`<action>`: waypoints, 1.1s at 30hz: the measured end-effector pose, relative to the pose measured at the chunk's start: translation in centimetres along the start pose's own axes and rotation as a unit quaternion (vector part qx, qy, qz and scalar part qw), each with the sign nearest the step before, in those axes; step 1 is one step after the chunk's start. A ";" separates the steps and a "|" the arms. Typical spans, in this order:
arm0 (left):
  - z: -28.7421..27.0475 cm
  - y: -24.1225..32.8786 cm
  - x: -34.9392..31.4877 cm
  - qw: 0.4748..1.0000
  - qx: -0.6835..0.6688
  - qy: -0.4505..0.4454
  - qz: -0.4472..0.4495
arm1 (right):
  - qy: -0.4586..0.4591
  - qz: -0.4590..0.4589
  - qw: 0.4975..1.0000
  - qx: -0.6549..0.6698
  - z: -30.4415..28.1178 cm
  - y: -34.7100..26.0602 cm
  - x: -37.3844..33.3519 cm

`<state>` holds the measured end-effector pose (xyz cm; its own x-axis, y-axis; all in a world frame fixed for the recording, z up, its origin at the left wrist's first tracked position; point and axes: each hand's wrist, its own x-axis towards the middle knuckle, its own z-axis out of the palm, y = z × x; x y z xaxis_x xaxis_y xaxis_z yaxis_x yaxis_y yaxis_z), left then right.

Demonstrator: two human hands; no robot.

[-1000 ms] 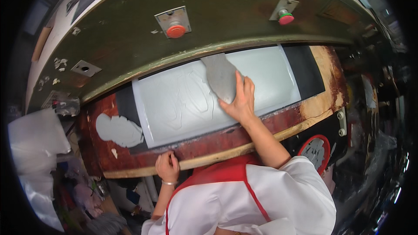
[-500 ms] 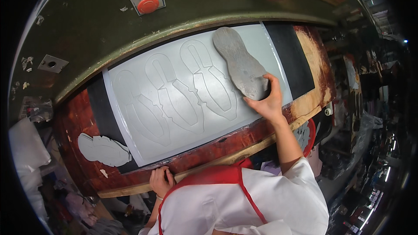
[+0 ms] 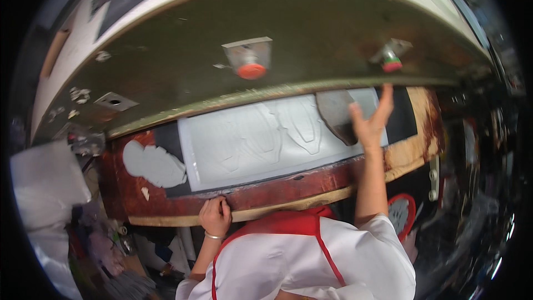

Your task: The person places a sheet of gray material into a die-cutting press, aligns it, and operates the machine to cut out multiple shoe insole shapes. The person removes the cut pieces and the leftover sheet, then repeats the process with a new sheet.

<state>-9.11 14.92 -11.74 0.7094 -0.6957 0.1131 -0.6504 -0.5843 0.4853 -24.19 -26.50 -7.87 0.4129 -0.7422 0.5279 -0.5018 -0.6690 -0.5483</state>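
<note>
A grey-white sheet (image 3: 222,161) marked with shoe-sole-like cut outlines lies on a dark red table (image 3: 288,178). On its right part sits a brownish-grey, sole-shaped block (image 3: 338,114), its far end hidden under the overhang of a green machine (image 3: 327,33). My right hand (image 3: 371,119) is raised just right of the block, thumb and fingers spread and holding nothing. Its fingertips point toward a red-and-green push button (image 3: 391,65) on the machine front. Curled at the front edge of the table, my left hand (image 3: 215,215) is closed with nothing visible in it.
Stacked grey sole-shaped cut pieces (image 3: 152,164) lie at the table's left. A larger red button (image 3: 251,70) sticks out from the machine above the sheet. Below the table's right end stands a red-rimmed container (image 3: 410,214). Clear plastic (image 3: 50,175) hangs at the far left.
My right hand has let go of the sole-shaped block and moved up toward the push button. The view has tilted up, showing more of the machine. My left hand stays at the table edge.
</note>
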 end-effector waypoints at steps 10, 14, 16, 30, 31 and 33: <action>7.0 -0.7 17.5 0.982 0.028 0.183 0.031 | 0.330 -0.063 0.913 -0.231 7.6 4.7 14.5; 8.6 -0.4 27.1 0.965 -0.036 0.255 0.042 | 0.145 -0.034 0.982 -0.113 10.1 5.6 18.8; 8.7 -0.3 28.2 0.971 -0.044 0.233 0.016 | 0.068 -0.099 0.990 -0.071 11.6 4.2 18.3; 11.4 0.5 23.5 0.974 -0.044 0.223 -0.015 | -0.169 -0.283 0.944 -0.015 13.7 0.0 8.7; 10.9 0.8 22.1 0.974 -0.046 0.223 -0.013 | -0.175 -0.279 0.944 -0.023 13.1 0.3 8.5; 9.9 1.0 19.3 0.971 -0.060 0.233 -0.004 | -0.185 -0.267 0.945 -0.043 11.3 1.2 8.3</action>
<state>1.26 -3.24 -17.66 0.7784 -0.4102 0.4752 -0.6277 -0.5161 0.5828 -12.81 -33.93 -11.46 0.8545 -0.2725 0.4423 -0.1994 -0.9582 -0.2053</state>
